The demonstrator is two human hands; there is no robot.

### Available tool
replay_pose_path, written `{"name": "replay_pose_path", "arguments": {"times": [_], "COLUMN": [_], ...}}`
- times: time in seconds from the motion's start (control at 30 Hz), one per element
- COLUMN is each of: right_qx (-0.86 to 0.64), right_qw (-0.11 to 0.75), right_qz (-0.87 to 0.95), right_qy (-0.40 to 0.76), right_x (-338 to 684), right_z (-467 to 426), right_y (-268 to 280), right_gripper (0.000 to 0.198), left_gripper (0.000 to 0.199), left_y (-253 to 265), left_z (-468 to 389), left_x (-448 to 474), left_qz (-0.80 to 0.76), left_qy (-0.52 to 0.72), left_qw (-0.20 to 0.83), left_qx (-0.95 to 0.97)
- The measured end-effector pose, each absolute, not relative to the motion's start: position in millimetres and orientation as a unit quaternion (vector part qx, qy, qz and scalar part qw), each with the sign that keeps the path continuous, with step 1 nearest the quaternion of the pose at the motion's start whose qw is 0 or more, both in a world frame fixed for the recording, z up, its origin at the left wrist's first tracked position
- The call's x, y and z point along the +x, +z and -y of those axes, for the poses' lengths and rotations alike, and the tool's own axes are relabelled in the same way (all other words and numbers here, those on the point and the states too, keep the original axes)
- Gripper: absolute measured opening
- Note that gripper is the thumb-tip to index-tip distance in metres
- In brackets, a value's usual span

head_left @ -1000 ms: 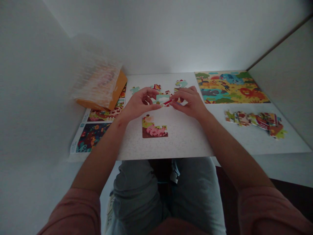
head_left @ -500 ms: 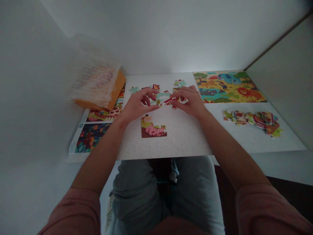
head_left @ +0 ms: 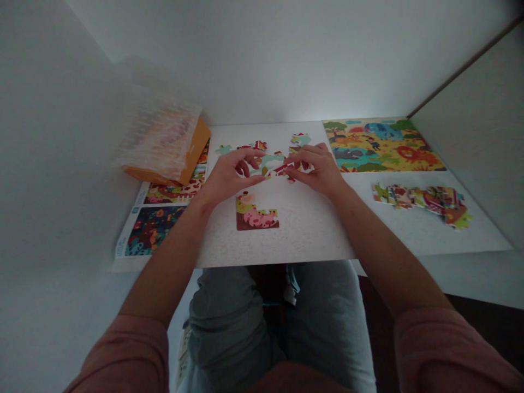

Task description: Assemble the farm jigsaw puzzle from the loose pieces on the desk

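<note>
Between my hands, above the middle of the white table, are puzzle pieces [head_left: 273, 162] in pale green, white and red. My left hand [head_left: 234, 170] pinches their left side between thumb and fingers. On their right side, the thumb and fingertips of my right hand [head_left: 314, 168] are closed. Whether the pieces are joined is hard to tell. Just nearer to me lies a joined corner section [head_left: 257, 218] with a pink spotted figure. Beyond my hands are loose puzzle pieces [head_left: 302, 139], partly hidden by my fingers.
An orange box with a clear plastic cover [head_left: 164, 142] leans at the left, over printed picture sheets [head_left: 153, 229]. A finished animal picture [head_left: 380, 144] lies at the back right. A heap of puzzle pieces [head_left: 426, 202] lies in front of it. The table's front edge runs above my lap.
</note>
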State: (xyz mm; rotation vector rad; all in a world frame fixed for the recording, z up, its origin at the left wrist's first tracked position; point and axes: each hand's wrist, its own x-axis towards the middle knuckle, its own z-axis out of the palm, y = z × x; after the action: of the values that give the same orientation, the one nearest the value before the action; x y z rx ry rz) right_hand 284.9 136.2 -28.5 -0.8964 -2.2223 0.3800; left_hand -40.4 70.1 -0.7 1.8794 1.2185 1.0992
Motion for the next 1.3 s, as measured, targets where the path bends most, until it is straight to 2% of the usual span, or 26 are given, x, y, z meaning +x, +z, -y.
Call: {"name": "replay_pose_path", "arguments": {"times": [0.47,0.8,1.2,1.3], "right_qx": [-0.355,-0.349,-0.342,-0.334], "right_qw": [0.337,0.342,0.346,0.348], "right_qz": [0.859,0.859,0.86,0.864], "right_qy": [0.153,0.151,0.153,0.148], "right_x": [285.0,285.6,285.5,285.9], "right_z": [-136.2,-135.4,-136.0,-137.6], "right_y": [-25.9,-27.5,-28.8,-31.0], "right_gripper": [0.031,0.029,0.031,0.038], "left_gripper": [0.066,0.056,0.057,0.042], "left_y": [-0.4,-2.3,-1.5,-3.3], "left_z": [-69.8,-70.5,-70.7,-71.7], "left_x": [-40.4,-42.8,-41.8,-41.6], "left_qz": [-0.467,-0.444,-0.46,-0.459], "left_qy": [0.412,0.417,0.413,0.405], "left_qw": [0.307,0.307,0.305,0.297], "left_qx": [0.719,0.731,0.724,0.732]}}
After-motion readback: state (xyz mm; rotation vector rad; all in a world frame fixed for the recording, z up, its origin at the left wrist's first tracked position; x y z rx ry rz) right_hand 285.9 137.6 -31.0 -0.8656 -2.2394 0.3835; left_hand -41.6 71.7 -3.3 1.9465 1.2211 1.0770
